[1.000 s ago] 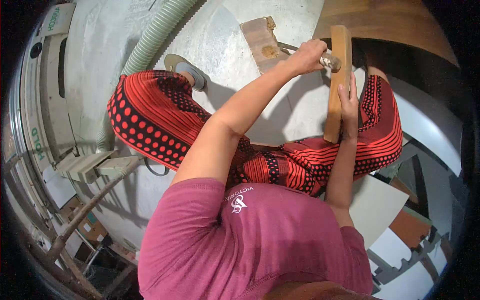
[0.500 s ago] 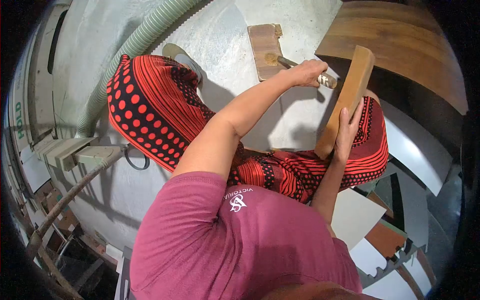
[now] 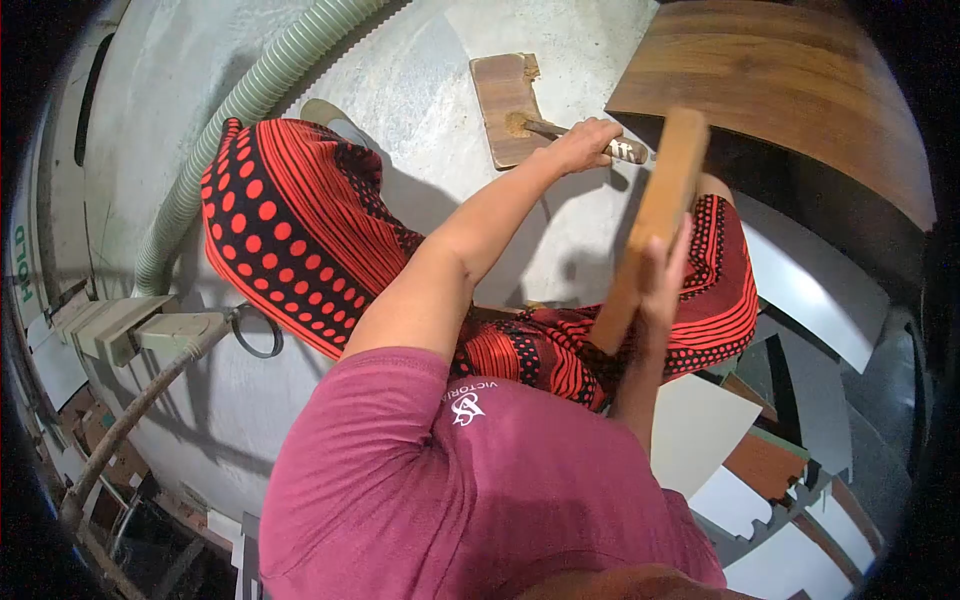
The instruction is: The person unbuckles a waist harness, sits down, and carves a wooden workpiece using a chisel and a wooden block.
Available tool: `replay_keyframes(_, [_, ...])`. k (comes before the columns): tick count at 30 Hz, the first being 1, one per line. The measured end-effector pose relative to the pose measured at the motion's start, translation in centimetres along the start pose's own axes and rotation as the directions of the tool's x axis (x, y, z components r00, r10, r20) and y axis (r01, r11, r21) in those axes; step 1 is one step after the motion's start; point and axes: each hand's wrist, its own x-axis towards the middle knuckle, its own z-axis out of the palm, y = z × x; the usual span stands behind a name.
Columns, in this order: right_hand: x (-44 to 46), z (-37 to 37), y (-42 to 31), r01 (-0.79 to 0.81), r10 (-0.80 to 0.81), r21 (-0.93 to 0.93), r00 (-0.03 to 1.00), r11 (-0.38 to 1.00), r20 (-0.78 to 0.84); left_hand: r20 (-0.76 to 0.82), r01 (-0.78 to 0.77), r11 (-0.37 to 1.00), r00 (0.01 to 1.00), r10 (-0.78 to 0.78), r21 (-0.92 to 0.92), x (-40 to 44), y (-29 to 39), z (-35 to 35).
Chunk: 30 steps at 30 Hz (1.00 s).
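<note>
My left hand (image 3: pixel 584 147) is closed around a chisel (image 3: pixel 626 150), with its butt end pointing right. The chisel's metal blade reaches a rough round hollow in a small brown wooden board (image 3: pixel 497 98) lying on the floor. That board has a notched, broken corner. In my right hand (image 3: pixel 664 280) is a long, light-brown wooden block (image 3: pixel 655 215), gripped near its lower half and slightly blurred. The block's side is close to the chisel's butt end; I cannot tell whether they touch. Part of my right palm is hidden behind the block.
A curved wood-grain panel (image 3: pixel 760 75) stands at upper right. Sheet offcuts (image 3: pixel 765 462) are piled at lower right. A ribbed green hose (image 3: pixel 270 80) runs along the left, near a metal frame with a pole (image 3: pixel 150 395). My patterned trouser legs (image 3: pixel 285 225) flank the grey floor (image 3: pixel 420 120).
The wooden block in my right hand has swung left and a little down, closer to the chisel's butt end. My left hand keeps its hold on the chisel. The whole view has shifted slightly.
</note>
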Motion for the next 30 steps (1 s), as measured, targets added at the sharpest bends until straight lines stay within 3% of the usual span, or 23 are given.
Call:
replay_keyframes(1, [1.3, 0.0, 1.8, -0.067, 0.071, -0.044, 0.991, 0.997, 0.115, -0.045, -0.002, 1.000, 0.999, 0.002, 0.000, 0.0, 0.1, -0.1])
replay_keyframes(4, [1.9, 0.7, 4.4, -0.097, 0.094, 0.045, 0.994, 0.994, 0.056, -0.019, 0.050, 0.993, 0.999, -0.048, 0.106, -0.7, -1.5, 0.5])
replay_keyframes(6, [-0.7, 1.9, 0.1, -0.213, 0.223, 0.281, 0.975, 0.936, -0.006, -0.033, 0.054, 0.993, 0.998, -0.051, 0.103, -1.0, -0.9, -0.2])
replay_keyframes(9, [0.2, 0.8, 3.6, -0.245, 0.263, 0.267, 0.964, 0.932, -0.033, -0.011, 0.047, 0.995, 0.999, -0.047, 0.087, -1.1, -0.9, -0.2])
replay_keyframes(10, [1.7, 0.7, 7.4, -0.078, 0.087, 0.185, 0.995, 0.980, -0.043, -0.015, 0.048, 0.994, 0.999, -0.046, 0.096, -1.3, -0.9, 0.0])
replay_keyframes(11, [1.5, 0.6, 7.5, -0.073, 0.083, 0.183, 0.995, 0.980, -0.047, -0.021, 0.048, 0.993, 0.999, -0.046, 0.109, -1.2, -0.6, -0.1])
replay_keyframes(15, [0.6, 1.8, 4.4, -0.211, 0.198, 0.356, 0.977, 0.910, 0.073, -0.073, 0.079, 0.984, 0.995, -0.068, 0.160, -1.9, 0.8, -1.2])
replay_keyframes(17, [0.4, 0.9, 3.7, -0.243, 0.229, 0.339, 0.970, 0.909, 0.080, -0.262, 0.035, 0.993, 0.965, -0.005, 0.111, -1.3, 2.0, -1.2])
replay_keyframes(18, [0.7, 0.5, 3.9, -0.240, 0.222, 0.387, 0.971, 0.890, 0.091, -0.272, 0.037, 0.994, 0.962, -0.009, 0.099, -1.1, 2.8, -1.4])
replay_keyframes(21, [1.1, -0.8, 6.4, -0.328, 0.337, 0.473, 0.939, 0.818, 0.069, -0.230, 0.005, 0.995, 0.973, 0.019, 0.102, -0.7, 3.2, -1.5])
replay_keyframes(25, [0.9, -0.8, 8.1, -0.343, 0.321, 0.519, 0.937, 0.783, 0.136, -0.220, 0.013, 0.997, 0.976, 0.005, 0.082, -1.0, 3.0, -1.7])
replay_keyframes(30, [0.4, 0.2, 6.2, -0.287, 0.271, 0.444, 0.957, 0.849, 0.100, -0.158, 0.034, 0.996, 0.987, -0.020, 0.087, -1.2, 1.5, -1.5])
